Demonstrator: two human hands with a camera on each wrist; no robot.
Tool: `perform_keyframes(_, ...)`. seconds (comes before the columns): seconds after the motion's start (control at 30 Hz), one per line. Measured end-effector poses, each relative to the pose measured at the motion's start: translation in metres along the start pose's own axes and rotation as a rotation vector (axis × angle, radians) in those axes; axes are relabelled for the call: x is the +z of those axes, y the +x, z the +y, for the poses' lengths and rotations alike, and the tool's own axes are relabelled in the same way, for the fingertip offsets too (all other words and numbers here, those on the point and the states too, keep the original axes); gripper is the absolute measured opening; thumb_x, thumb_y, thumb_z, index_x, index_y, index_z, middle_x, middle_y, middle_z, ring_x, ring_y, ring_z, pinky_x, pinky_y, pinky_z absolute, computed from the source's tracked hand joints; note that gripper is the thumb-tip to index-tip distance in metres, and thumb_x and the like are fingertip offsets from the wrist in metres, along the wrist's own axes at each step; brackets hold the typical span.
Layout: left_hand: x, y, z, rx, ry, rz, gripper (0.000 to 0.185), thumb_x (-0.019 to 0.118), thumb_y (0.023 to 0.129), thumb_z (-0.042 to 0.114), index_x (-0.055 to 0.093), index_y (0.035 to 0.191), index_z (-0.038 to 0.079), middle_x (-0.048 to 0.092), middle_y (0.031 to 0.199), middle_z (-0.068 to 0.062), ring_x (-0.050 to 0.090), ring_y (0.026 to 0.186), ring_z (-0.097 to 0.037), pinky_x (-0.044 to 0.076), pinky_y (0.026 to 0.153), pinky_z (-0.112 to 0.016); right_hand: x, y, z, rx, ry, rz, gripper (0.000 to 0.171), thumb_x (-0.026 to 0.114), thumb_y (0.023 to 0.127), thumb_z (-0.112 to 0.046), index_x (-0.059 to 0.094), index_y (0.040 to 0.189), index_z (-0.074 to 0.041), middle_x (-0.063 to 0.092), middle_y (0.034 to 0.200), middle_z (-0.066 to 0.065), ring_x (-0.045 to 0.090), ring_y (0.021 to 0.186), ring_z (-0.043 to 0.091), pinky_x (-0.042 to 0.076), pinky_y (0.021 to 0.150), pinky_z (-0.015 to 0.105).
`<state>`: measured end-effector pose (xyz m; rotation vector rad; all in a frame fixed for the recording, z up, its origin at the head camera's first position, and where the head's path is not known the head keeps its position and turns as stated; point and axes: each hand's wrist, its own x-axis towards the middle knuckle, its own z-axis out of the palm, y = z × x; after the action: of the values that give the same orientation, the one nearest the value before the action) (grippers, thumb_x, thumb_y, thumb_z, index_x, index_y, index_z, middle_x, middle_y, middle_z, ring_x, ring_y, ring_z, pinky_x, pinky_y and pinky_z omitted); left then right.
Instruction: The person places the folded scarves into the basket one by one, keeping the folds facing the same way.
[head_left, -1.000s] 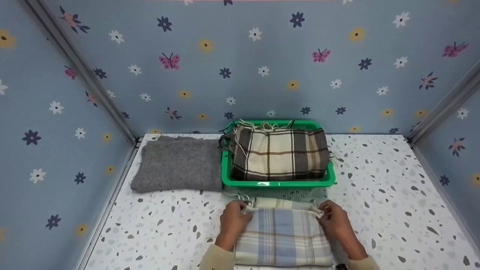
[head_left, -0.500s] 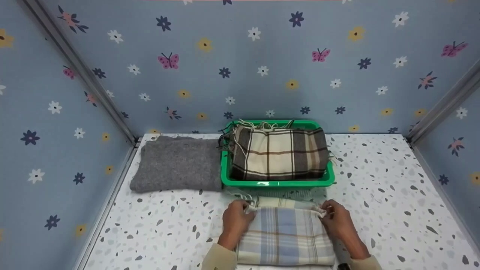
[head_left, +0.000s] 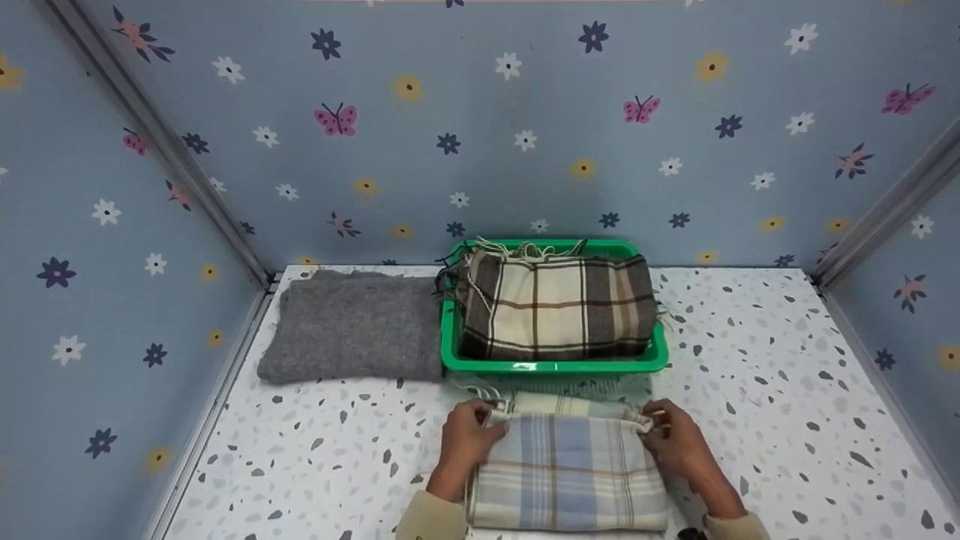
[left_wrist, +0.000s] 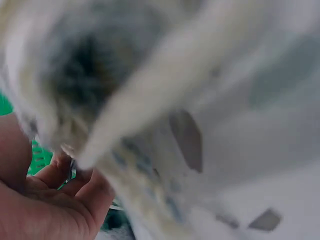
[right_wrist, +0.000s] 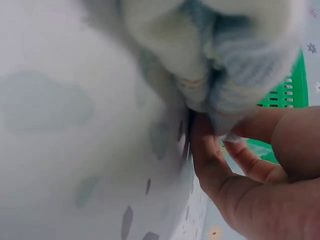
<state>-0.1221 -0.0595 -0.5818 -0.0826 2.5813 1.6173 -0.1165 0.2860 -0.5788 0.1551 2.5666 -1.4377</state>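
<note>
Item: blue scarf (head_left: 568, 469), plaid in pale blue and cream, folded flat on the desk (head_left: 787, 390) at 6 o'clock, just in front of the basket (head_left: 555, 367).

Left hand (head_left: 465, 442): at the scarf's far left corner, fingers curled round the folded edge.

Right hand (head_left: 675, 439): at the far right corner, fingertips pinching the edge. Both hands are clamped on the scarf, well apart, one at each corner.

Wrist views: blurred cloth close to the lens; the right hand's fingers (right_wrist: 250, 165) sit under the fold.

Basket: green, at 12 o'clock, holding a folded brown scarf (head_left: 559, 304), fringe over its left rim.

Grey cloth (head_left: 352, 326): folded, at 10 o'clock, touching the basket's left side.
</note>
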Motion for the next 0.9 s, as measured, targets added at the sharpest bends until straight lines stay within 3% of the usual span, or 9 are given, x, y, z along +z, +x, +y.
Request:
perform_keyframes(0.13, -0.006, 0.002, -0.004, -0.044, -0.059, -0.072, 0.034, 0.081, 0.091, 0.015, 0.074, 0.119, -0.002, 0.066, 0.109, -0.013, 0.059, 0.097, -0.024, 0.051, 0.085, -0.049, -0.009, 0.002, 0.005, 0.025, 0.102, -0.104, 0.052, 0.065, 0.093, 0.008, 0.049, 0.142, 0.012, 0.068, 0.105, 0.014, 0.065, 0.083, 0.017, 0.053, 0.067, 0.030)
perform_keyframes(0.33, -0.014, 0.003, -0.008, -0.049, -0.176, -0.132, 0.037, 0.079, 0.092, 0.010, 0.069, 0.125, -0.006, 0.065, 0.124, -0.020, 0.061, 0.116, -0.036, 0.051, 0.098, -0.055, -0.022, 0.003, 0.008, 0.064, 0.284, -0.284, 0.067, 0.061, 0.103, -0.003, 0.028, 0.159, 0.011, 0.071, 0.105, 0.003, 0.056, 0.078, 0.012, 0.047, 0.068, 0.028)
perform_keyframes(0.5, -0.016, 0.002, -0.011, -0.030, -0.283, -0.155, 0.039, 0.077, 0.093, 0.007, 0.066, 0.127, -0.008, 0.064, 0.131, -0.021, 0.058, 0.121, -0.036, 0.052, 0.097, -0.049, -0.027, 0.002, 0.010, 0.052, 0.353, -0.371, 0.072, 0.062, 0.107, -0.016, 0.022, 0.162, 0.008, 0.070, 0.125, 0.006, 0.066, 0.100, 0.013, 0.055, 0.083, 0.032)
perform_keyframes(0.63, -0.016, 0.003, -0.013, -0.019, -0.315, -0.167, 0.039, 0.077, 0.094, 0.006, 0.065, 0.128, -0.008, 0.064, 0.132, -0.021, 0.058, 0.121, -0.035, 0.054, 0.092, -0.043, -0.029, 0.002, 0.011, 0.061, 0.376, -0.398, 0.073, 0.062, 0.109, -0.024, 0.022, 0.164, 0.003, 0.065, 0.136, 0.010, 0.067, 0.114, 0.018, 0.057, 0.092, 0.038)
perform_keyframes(0.9, -0.017, 0.002, -0.010, -0.008, -0.333, -0.164, 0.038, 0.078, 0.093, 0.007, 0.067, 0.126, -0.007, 0.065, 0.131, -0.020, 0.060, 0.119, -0.033, 0.055, 0.089, -0.039, -0.026, -0.001, 0.008, 0.053, 0.397, -0.337, 0.070, 0.067, 0.106, -0.022, 0.030, 0.159, 0.003, 0.067, 0.128, 0.007, 0.069, 0.110, 0.018, 0.058, 0.089, 0.038)
